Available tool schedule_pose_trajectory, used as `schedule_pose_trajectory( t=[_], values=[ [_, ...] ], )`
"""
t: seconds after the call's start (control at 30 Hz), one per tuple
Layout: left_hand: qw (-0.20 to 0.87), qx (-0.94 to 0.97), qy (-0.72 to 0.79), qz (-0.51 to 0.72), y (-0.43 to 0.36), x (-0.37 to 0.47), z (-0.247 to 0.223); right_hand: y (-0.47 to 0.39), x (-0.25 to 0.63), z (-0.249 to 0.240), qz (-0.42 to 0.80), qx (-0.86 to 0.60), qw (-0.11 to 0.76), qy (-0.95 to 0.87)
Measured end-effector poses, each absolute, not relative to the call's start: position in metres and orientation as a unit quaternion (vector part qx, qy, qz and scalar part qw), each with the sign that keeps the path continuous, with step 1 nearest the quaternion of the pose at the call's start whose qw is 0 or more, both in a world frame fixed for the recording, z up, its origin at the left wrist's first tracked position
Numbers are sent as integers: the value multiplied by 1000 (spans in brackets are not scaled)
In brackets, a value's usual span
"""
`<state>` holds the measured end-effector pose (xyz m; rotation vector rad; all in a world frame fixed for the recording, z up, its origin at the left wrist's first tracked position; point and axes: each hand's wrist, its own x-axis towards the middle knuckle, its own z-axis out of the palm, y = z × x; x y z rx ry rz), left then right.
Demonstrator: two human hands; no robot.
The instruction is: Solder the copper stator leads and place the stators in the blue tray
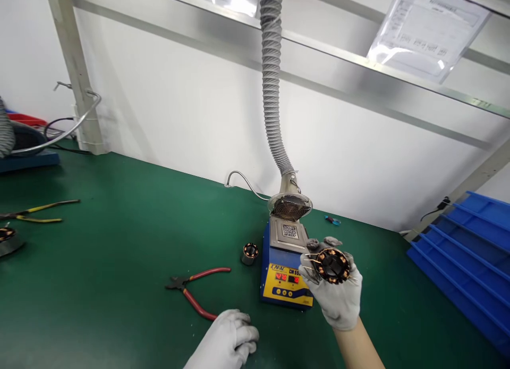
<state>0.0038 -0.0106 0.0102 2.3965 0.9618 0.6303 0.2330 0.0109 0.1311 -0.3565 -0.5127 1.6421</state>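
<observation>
Copper-wound black stator ring (pixel 332 265), wire ends splayed, clamped in the right hand (pixel 334 292); left hand (pixel 229 345) curled together.

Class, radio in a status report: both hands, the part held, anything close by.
Right hand grips stator, raised beside solder pot. Left hand loosely closed, holding nothing, on mat. Cutters just ahead of it.

Electronics assembly workshop: green anti-static bench mat (pixel 119 225), solder pot (pixel 283 262) with a grey fume-extraction hose (pixel 272 92) hanging right above it, red-handled cutters (pixel 197 292) left of the pot, blue bins (pixel 470 252) well right of it.
</observation>
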Motion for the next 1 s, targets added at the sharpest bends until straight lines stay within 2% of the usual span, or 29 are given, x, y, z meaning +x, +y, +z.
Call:
schedule_pose_trajectory(
  t=[0.23,0.53,0.77,1.0],
  values=[
    [243,855,366,274,-9,4,0,-5,226,131,713,-178,634,-240],
    [224,833,383,330,-15,1,15,-17,226,121,740,-168,619,-202],
    [179,831,321,418,-32,7,19,-30,210,119,742,-158,624,-188],
    [140,837,323,419,-45,21,13,-42,208,121,752,-164,610,-189]
  ],
)
